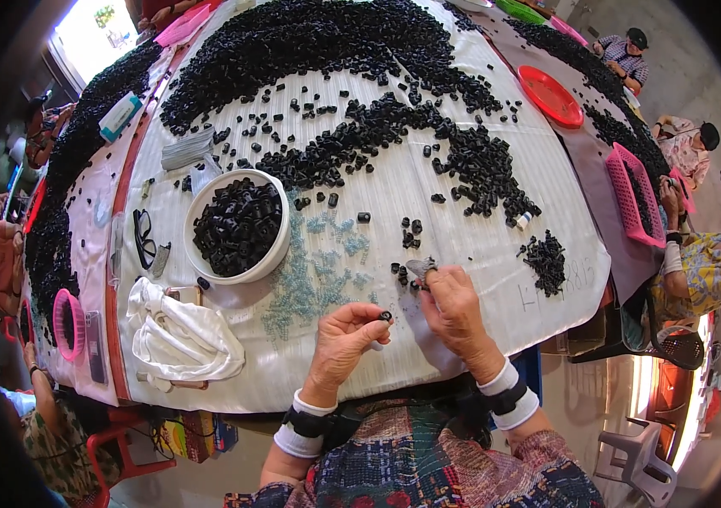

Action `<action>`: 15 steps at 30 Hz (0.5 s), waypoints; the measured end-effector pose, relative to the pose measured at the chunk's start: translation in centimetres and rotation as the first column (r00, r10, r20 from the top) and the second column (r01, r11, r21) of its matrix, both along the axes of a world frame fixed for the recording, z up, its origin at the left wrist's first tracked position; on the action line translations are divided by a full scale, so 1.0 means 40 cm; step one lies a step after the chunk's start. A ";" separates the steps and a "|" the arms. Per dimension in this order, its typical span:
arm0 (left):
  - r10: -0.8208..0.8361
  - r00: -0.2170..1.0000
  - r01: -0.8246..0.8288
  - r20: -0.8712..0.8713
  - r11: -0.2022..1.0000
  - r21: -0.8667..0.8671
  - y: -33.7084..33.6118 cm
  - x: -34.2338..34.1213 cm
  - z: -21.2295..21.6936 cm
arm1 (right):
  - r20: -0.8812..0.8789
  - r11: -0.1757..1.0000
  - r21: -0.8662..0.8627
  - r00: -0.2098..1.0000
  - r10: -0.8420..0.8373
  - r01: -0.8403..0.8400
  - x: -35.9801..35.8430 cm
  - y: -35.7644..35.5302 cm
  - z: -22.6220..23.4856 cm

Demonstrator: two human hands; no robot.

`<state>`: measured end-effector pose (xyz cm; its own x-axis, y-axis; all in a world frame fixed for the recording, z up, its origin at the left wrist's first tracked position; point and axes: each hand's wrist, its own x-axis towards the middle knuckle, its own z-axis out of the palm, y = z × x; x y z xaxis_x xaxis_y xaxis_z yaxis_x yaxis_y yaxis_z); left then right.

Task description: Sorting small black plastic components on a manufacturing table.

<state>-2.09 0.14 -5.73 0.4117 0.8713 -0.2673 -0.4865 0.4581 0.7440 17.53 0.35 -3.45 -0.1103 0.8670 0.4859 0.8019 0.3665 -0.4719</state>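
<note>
Between the thumb and fingertips of my left hand point(345, 345) is a small black cylindrical part point(386, 317) with a hole in its end. My right hand point(455, 315) reaches down to the cloth just right of it, fingers curled together. A grey covering point(421, 267) shows at its fingertip. Beside that tip lie a few loose black parts point(403, 273), and more black caps point(411, 232) sit a little farther off. Whatever my right fingers may pinch is hidden. Left of my hands, small clear bluish pieces point(318, 271) are scattered over the cloth.
A white bowl point(269, 261) full of black parts stands left, near a white cloth point(176, 339) and glasses point(145, 239). Black parts heap across the far table point(293, 51); a smaller pile point(543, 262) lies right. Other people sit at both sides, with a pink basket point(631, 199) right.
</note>
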 end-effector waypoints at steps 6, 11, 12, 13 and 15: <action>0.006 1.000 -0.006 0.019 1.000 -0.003 -0.002 -0.002 -0.003 | 0.237 1.000 -0.009 0.972 0.007 -0.005 -0.015 0.023 -0.011; 0.002 1.000 -0.002 -0.014 1.000 -0.008 -0.003 -0.001 0.003 | 0.210 0.995 0.069 0.976 0.055 -0.071 -0.011 0.037 -0.008; -0.003 0.999 0.003 -0.041 1.000 -0.009 -0.004 0.000 0.005 | 0.207 0.995 0.066 0.977 0.060 -0.075 -0.016 0.032 0.001; -0.009 0.998 0.008 -0.068 1.000 -0.011 -0.004 0.001 0.007 | 0.059 0.997 0.028 0.996 0.065 -0.067 -0.023 0.025 0.014; -0.003 0.997 0.004 -0.076 1.000 0.010 -0.003 0.006 0.006 | -0.095 0.998 -0.016 0.993 0.067 -0.069 -0.040 0.006 0.040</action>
<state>-1.86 0.01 -5.48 0.3932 0.8727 -0.2894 -0.4268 0.4521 0.7833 15.93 0.59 -1.85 -0.1236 0.8684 0.4802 0.7271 0.4086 -0.5517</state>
